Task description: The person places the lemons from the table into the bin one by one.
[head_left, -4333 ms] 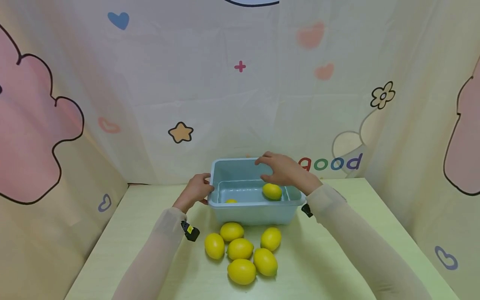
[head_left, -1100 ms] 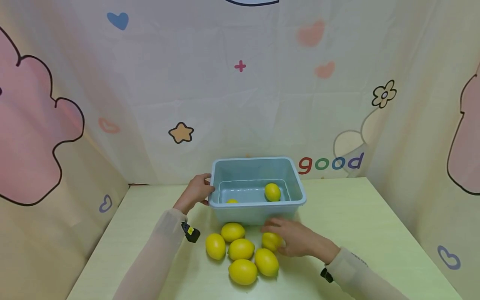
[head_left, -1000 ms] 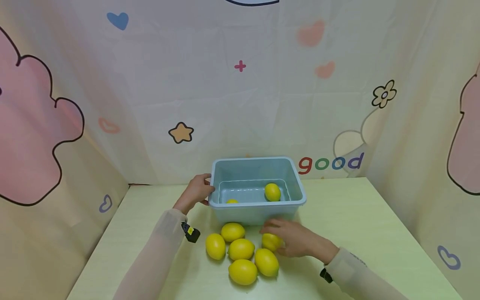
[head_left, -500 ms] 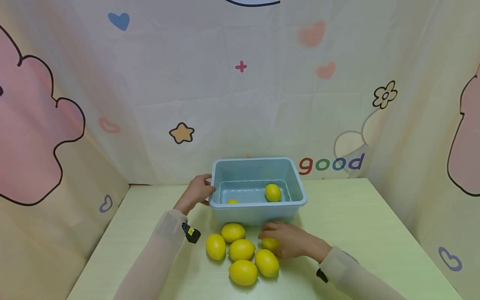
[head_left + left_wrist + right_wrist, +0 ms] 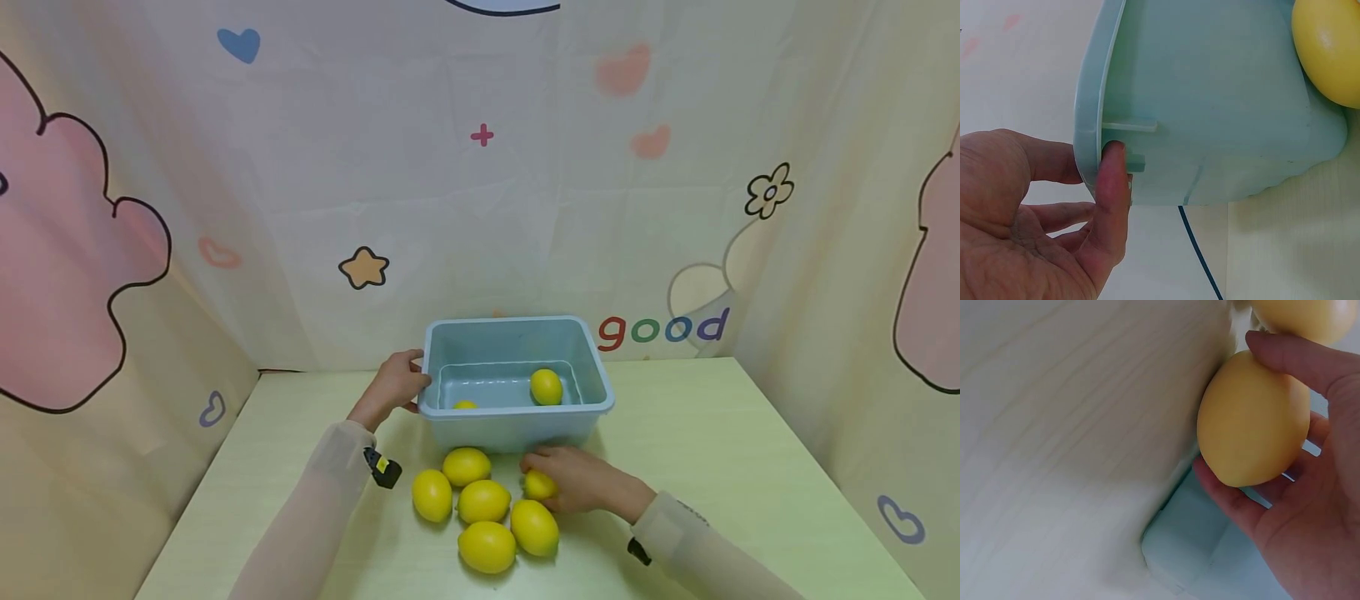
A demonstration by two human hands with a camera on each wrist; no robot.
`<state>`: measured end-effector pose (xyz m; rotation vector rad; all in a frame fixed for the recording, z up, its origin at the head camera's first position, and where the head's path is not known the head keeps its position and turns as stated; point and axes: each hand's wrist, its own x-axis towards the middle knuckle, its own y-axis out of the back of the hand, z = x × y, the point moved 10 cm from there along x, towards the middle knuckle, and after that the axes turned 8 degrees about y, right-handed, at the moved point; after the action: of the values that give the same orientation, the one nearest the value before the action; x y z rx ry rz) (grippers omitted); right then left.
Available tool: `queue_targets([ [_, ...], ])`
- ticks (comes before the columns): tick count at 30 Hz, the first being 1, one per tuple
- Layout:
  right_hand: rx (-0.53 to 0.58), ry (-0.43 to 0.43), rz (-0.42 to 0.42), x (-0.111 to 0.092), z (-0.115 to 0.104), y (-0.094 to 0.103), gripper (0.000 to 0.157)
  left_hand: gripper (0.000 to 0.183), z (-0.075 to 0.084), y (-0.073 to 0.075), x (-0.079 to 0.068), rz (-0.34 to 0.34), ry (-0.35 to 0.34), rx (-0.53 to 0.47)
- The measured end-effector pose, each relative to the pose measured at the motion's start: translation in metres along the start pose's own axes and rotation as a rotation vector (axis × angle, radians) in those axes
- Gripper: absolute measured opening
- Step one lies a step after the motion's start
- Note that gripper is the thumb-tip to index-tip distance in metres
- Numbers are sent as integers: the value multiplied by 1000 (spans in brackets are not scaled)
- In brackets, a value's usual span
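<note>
A light blue plastic bin (image 5: 517,432) stands on the table, its left rim pinched by my left hand (image 5: 392,385). In the left wrist view the thumb and fingers (image 5: 1112,200) lie on either side of the rim. In front of the bin's right part, my right hand (image 5: 581,482) grips a yellow lemon (image 5: 1250,422), with thumb and fingers around it. One lemon (image 5: 546,387) sits inside the bin at the right; another lemon (image 5: 465,405) shows only its top above the front rim.
Several more lemons lie loosely grouped on the pale table (image 5: 712,442) before the bin, among them a left one (image 5: 432,496), a middle one (image 5: 483,502) and a front one (image 5: 487,547). A printed curtain (image 5: 480,208) hangs behind the table.
My right hand has come from over the bin down to the lemon on the table in front, and its fingers have closed round it. My left hand has stayed at the rim.
</note>
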<state>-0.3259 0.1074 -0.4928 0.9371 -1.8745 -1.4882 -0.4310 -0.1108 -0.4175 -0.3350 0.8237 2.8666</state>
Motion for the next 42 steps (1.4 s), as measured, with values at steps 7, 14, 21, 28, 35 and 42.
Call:
queue_targets([
  [7,9,-13,-28,0,1,-5,40,54,-1,0,1,4,5,-6],
  [14,-27,18,-27,0,1,-9,36,54,-2,0,2,7,5,-11],
  [21,-30,23,-10,0,1,-9,34,55,-1,-1,1,-2,-2,-11],
  [28,-39,20,-11,-3,1,-4,34,56,0,0,0,5,-1,2],
  [35,-47,26,7,-7,-1,4,34,58,0,0,1,15,-1,25],
  [42,-65,18,27,-10,-6,15,33,58,0,0,1,16,-4,20],
])
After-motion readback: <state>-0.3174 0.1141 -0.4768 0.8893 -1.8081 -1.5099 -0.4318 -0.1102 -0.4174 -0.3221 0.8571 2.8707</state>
